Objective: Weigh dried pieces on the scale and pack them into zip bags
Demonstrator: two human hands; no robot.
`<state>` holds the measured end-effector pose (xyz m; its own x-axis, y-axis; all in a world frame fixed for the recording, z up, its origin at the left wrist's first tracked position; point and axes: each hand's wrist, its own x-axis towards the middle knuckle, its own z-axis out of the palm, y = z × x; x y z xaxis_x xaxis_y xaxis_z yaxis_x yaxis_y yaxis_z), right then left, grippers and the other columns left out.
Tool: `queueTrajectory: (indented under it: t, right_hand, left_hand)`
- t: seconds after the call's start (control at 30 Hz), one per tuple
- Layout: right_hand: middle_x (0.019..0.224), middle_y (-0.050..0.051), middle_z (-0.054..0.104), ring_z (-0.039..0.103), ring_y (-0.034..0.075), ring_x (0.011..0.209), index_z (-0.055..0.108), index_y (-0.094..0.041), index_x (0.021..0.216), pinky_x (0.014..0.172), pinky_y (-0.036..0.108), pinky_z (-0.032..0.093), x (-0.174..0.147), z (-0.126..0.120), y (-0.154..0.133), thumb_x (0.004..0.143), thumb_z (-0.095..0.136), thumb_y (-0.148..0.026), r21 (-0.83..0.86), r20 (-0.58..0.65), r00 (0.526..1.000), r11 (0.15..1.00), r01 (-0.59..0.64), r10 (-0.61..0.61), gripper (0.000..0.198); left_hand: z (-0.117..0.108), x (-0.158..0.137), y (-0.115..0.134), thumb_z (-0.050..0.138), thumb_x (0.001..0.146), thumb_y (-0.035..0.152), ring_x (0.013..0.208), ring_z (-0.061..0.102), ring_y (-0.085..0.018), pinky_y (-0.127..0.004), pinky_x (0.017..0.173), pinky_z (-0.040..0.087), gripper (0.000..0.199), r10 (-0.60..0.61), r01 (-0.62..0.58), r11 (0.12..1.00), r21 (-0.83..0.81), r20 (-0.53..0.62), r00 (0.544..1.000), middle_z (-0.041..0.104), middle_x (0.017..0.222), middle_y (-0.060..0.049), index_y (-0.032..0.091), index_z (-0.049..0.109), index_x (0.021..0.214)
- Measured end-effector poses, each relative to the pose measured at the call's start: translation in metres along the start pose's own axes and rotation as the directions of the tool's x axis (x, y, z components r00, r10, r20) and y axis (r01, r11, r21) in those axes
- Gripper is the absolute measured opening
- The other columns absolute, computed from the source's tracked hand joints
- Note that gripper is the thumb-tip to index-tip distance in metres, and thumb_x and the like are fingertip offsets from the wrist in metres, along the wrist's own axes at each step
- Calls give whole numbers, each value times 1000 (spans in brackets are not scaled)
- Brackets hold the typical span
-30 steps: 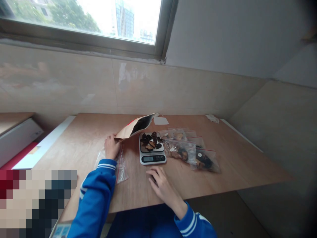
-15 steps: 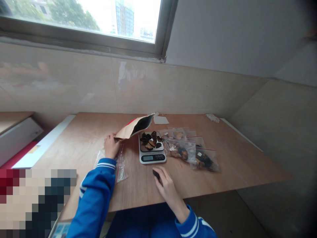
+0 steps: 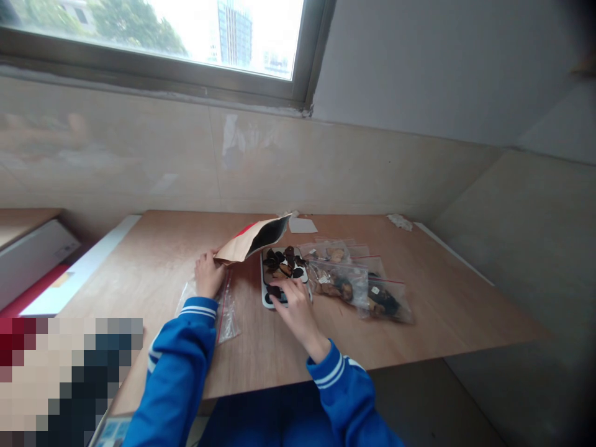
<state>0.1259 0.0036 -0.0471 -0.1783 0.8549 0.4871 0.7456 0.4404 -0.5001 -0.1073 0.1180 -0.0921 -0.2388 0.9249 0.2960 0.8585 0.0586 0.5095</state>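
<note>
My left hand [image 3: 209,274] grips the lower end of a brown paper bag [image 3: 242,247], whose open mouth tilts up to the right over the table. Between thumb and fingers, my right hand [image 3: 295,304] pinches a dark dried slice [image 3: 274,291]. It is above the front of a white digital scale [image 3: 266,304] and hides most of the display. Several dark brown dried slices [image 3: 282,263] lie heaped on the scale's plate, close to the bag's mouth.
Clear zip bags [image 3: 342,279] holding dried brown pieces lie overlapped right of the scale. Another clear zip bag [image 3: 228,320] is under and beside my left wrist. A white paper piece [image 3: 302,225] rests near the wall, and a crumpled white scrap [image 3: 400,221] lies at the back right.
My right hand has moved forward and left from the table's front to the scale, carrying the dark slice. My left hand and the paper bag stay almost still.
</note>
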Motion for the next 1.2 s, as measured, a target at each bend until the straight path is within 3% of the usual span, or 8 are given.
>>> queueTrajectory:
  t: [0.2, 0.3, 0.4, 0.53, 0.73, 0.9, 1.2]
  right_hand:
    - [110, 7, 68, 52, 28, 111, 65, -22, 108, 89, 43, 41, 30, 15, 10, 90, 55, -16, -165, 105, 992, 982, 91, -74, 22]
    - [128, 7, 60, 48, 27, 118, 63, -22, 115, 95, 44, 38, 20, 13, 17, 92, 52, -20, -178, 43, 994, 979, 102, -96, 26]
    - [133, 7, 55, 49, 25, 117, 61, -24, 120, 96, 42, 38, -1, 6, 24, 94, 47, -20, -178, -66, 995, 982, 60, -73, 30]
    - [124, 8, 58, 51, 24, 111, 65, -25, 112, 94, 42, 40, -39, -6, 36, 92, 44, -15, -143, -167, 986, 989, -24, 0, 31]
    - [110, 7, 61, 54, 23, 101, 68, -25, 98, 90, 43, 41, -82, -19, 51, 87, 43, -7, -99, -204, 977, 991, -87, 65, 33]
    - [97, 7, 60, 54, 23, 95, 67, -23, 89, 86, 42, 43, -87, -21, 52, 86, 40, -7, -20, -232, 962, 988, -155, 146, 32]
    - [94, 7, 60, 54, 23, 91, 65, -23, 86, 84, 41, 44, -86, -20, 51, 86, 40, -6, 23, -201, 967, 988, -154, 155, 31]
  left_hand:
    - [1, 1, -1, 50, 83, 29, 104, 52, -32, -42, 89, 41, 40, -4, 4, 1000, 12, -11, 1000, 58, 111, -16, 14, 56, 120]
    - [1, 2, -2, 49, 83, 31, 106, 51, -32, -42, 91, 41, 40, -2, 2, 1000, 10, -7, 1000, 57, 114, -16, 14, 57, 119]
    - [1, 1, -1, 51, 82, 30, 108, 51, -32, -43, 92, 40, 39, -16, 16, 1000, 13, -19, 1000, 57, 117, -15, 16, 57, 118]
    - [-2, 0, 2, 51, 82, 32, 112, 49, -33, -44, 93, 39, 38, -40, 40, 999, 15, -13, 999, 56, 123, -14, 17, 58, 116]
    - [-4, -1, 4, 48, 84, 36, 111, 49, -35, -47, 90, 39, 40, -70, 70, 997, 37, 6, 998, 57, 121, -16, 16, 56, 117]
    - [-4, -1, 4, 48, 84, 37, 107, 50, -34, -47, 89, 40, 35, -71, 70, 996, 56, 10, 997, 58, 119, -15, 17, 59, 111]
    - [0, 1, -1, 47, 84, 39, 106, 51, -32, -45, 89, 41, 36, -65, 65, 996, 60, -6, 998, 59, 112, -16, 15, 59, 108]
